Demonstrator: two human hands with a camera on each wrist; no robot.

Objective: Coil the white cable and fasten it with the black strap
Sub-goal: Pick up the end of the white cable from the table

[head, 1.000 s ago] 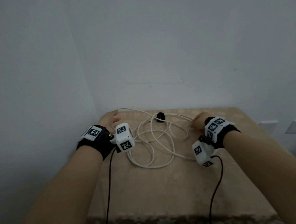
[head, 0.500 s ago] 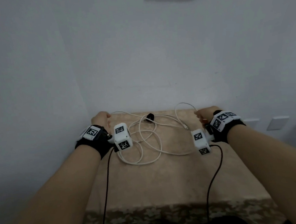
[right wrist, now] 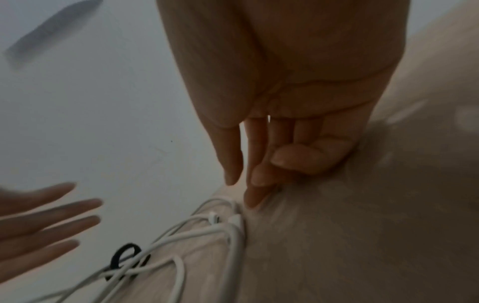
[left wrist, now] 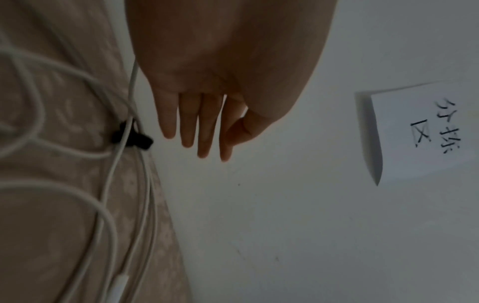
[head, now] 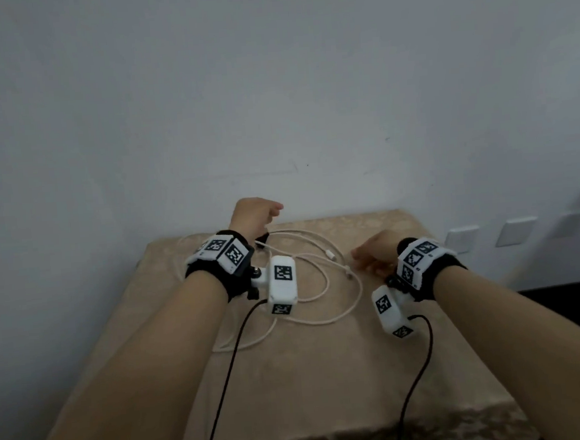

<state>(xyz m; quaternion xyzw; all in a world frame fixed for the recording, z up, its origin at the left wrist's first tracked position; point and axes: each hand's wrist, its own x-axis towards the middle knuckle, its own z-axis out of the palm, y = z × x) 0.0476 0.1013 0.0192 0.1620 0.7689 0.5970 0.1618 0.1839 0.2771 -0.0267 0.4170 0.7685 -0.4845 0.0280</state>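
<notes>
Fingers, left hand [left wrist: 207, 86]: straight, released, now above small black strap [left wrist: 131, 136].
Fingers, right hand [right wrist: 290, 114]: loose, empty, dropped thin white cable [head: 326, 317] onto beige desk [head: 326, 372].

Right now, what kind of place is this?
Probably a plain indoor room set up for recording, not a workshop: a table with a beige patterned cloth pushed against a bare white wall, wall sockets, and a handwritten paper sign.

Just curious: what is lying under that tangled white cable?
Under the white cable lies a beige patterned tablecloth, and the black strap wraps one strand. What the cloth covers cannot be seen.
</notes>
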